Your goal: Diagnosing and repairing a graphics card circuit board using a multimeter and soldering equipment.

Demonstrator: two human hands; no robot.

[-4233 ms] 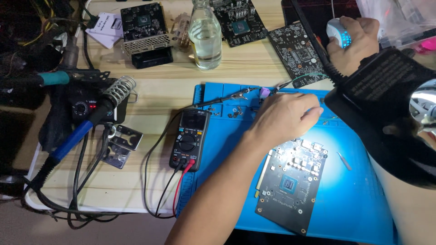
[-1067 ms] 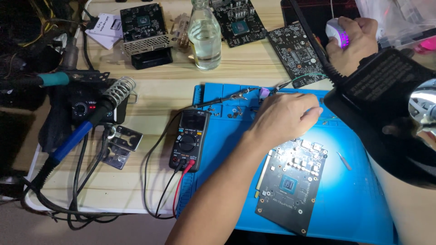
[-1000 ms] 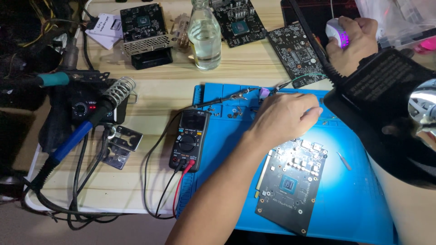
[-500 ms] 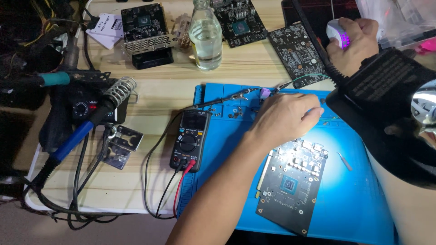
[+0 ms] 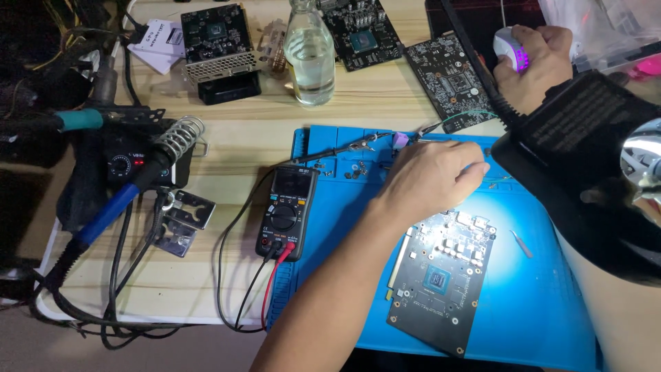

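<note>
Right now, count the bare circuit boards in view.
4. One on the blue mat by the left hand: board. Three along the table's far edge. Others may be hidden.

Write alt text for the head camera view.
The left hand rests on a blue work mat just above a bare circuit board, while the right hand grips a computer mouse. A multimeter lies left.

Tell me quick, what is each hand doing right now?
Left hand: curled, resting on the blue mat above the circuit board; any grip hidden.
Right hand: closed over the computer mouse.
</note>
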